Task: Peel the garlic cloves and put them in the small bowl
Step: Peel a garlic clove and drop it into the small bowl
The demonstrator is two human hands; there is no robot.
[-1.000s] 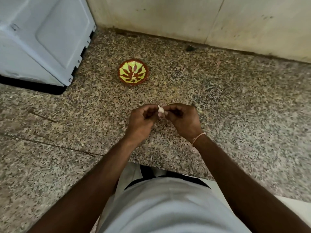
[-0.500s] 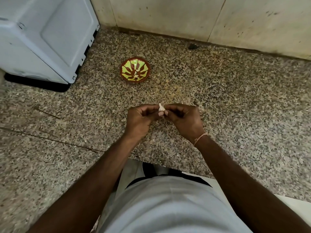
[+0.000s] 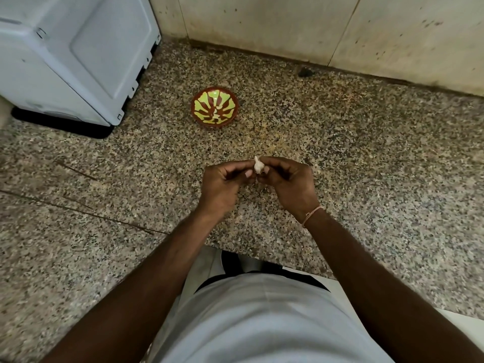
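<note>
A pale garlic clove (image 3: 257, 165) sits pinched between the fingertips of both hands above the speckled stone counter. My left hand (image 3: 222, 183) grips it from the left and my right hand (image 3: 290, 182) from the right, fingers curled. Most of the clove is hidden by the fingers. A small brown bowl (image 3: 214, 108) with a yellow-green pattern stands on the counter beyond the hands, a little to the left. What lies in the bowl cannot be made out.
A white appliance (image 3: 70, 56) stands at the back left on a dark base. A tiled wall (image 3: 314, 27) closes the counter at the back. A dark speck (image 3: 305, 72) lies near the wall. The counter's front edge runs below my wrists.
Both hands stay together on the clove with only small finger shifts. The view has tilted slightly, so the bowl and hands sit a little differently in frame.
</note>
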